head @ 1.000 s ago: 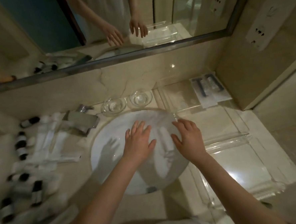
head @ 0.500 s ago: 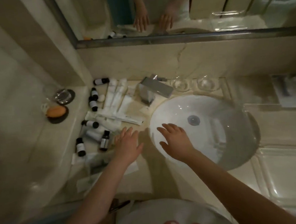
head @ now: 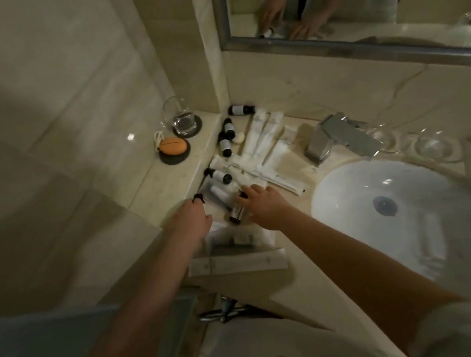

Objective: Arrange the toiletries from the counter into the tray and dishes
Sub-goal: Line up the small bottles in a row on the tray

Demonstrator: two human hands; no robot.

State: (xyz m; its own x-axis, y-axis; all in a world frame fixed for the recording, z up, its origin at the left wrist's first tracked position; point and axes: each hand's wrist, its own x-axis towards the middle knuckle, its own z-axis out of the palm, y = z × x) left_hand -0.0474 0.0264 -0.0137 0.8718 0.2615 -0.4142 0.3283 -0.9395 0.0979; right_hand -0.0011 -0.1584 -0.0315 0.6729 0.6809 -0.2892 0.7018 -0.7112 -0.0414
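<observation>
Several small dark-capped toiletry bottles (head: 219, 176) and white sachets (head: 262, 138) lie scattered on the marble counter left of the sink. My left hand (head: 193, 221) is closed around one small bottle, whose black cap (head: 198, 198) sticks out past the fingers. My right hand (head: 265, 204) rests with fingers spread beside it, touching another small dark bottle (head: 236, 215) that lies under the thumb side. Two clear glass dishes (head: 433, 145) stand behind the sink at the right. The tray is out of view.
A white basin (head: 396, 204) and chrome faucet (head: 336, 139) fill the right. On a raised ledge at the left stand a glass tumbler (head: 179, 118) and an orange object (head: 173, 146), each on a dark coaster. Long white packets (head: 236, 262) lie near the counter's front edge.
My view has swung left from the tray and sink to the pile of toiletries. Both hands moved left from over the basin; the left one has closed on a small bottle.
</observation>
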